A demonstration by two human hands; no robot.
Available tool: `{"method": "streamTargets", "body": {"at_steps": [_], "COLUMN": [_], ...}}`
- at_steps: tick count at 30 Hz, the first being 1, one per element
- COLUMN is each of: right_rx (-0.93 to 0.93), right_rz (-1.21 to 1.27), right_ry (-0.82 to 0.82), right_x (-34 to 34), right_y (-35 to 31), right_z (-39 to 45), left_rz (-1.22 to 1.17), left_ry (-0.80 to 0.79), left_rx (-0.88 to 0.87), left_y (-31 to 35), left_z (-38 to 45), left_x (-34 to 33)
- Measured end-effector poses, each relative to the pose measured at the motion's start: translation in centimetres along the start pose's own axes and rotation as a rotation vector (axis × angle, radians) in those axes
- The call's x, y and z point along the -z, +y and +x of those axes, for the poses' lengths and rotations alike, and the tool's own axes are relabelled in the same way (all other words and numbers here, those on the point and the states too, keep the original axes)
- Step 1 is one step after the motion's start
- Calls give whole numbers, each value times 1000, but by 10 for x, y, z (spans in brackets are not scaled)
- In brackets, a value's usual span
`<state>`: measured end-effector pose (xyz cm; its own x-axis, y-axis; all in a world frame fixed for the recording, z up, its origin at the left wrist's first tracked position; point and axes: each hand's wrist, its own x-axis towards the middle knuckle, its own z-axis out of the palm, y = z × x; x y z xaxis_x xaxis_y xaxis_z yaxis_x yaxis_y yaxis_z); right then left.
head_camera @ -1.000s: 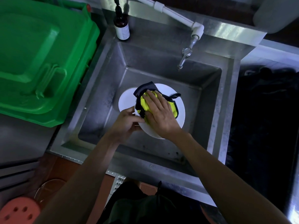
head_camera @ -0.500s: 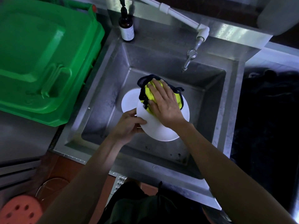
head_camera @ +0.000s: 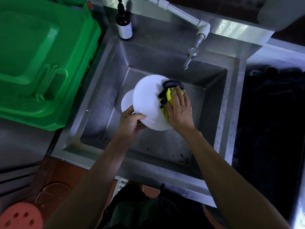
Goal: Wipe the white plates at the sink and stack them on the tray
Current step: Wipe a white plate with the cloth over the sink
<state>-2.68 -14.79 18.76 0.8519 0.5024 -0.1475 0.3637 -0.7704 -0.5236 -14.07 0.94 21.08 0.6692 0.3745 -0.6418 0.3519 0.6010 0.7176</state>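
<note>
Over the steel sink (head_camera: pixel 105 80) I hold a white plate (head_camera: pixel 146 100) tilted, my left hand (head_camera: pixel 130 124) gripping its near-left rim. My right hand (head_camera: pixel 179 111) presses a yellow cloth with black trim (head_camera: pixel 168 95) flat against the plate's right edge. A second white plate (head_camera: pixel 126 103) lies below and to the left, mostly covered by the held one. No tray is in view.
A green bin lid (head_camera: pixel 41 60) lies left of the sink. A dark pump bottle (head_camera: pixel 123 25) stands at the back-left corner. The tap (head_camera: pixel 191 55) hangs over the basin's back wall. A dark surface (head_camera: pixel 270 113) lies to the right. An orange stool (head_camera: pixel 19 215) sits bottom left.
The held plate has lifted and tilted further up to the left. My right hand slid the cloth from the plate's upper middle over to its right edge.
</note>
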Motion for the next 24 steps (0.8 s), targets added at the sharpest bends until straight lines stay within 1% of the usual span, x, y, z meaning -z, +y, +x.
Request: {"method": "streamTargets", "body": {"at_steps": [6, 13, 15, 18, 20, 24], "right_rx": [-114, -71, -102, -199, -257, -287], "right_rz": [108, 206, 196, 187, 206, 335], "right_ry": [-28, 26, 50, 102, 110, 99], "right_x": [-19, -36, -39, -39, -36, -29], "right_y": [-22, -55, -54, -46, -38, -22], "right_z": [-28, -48, -49, -48, -44, -39], "left_rz": [-62, -82, -88, -94, -95, -26], "left_ry": [22, 87, 87, 97, 107, 76], "left_rx": [-18, -4, -9, -5, 2, -5], "left_y": [-2, -3, -3, -3, -2, 1], "left_z": [7, 12, 13, 15, 15, 15], "left_x": [-7, -12, -9, -4, 0, 9]}}
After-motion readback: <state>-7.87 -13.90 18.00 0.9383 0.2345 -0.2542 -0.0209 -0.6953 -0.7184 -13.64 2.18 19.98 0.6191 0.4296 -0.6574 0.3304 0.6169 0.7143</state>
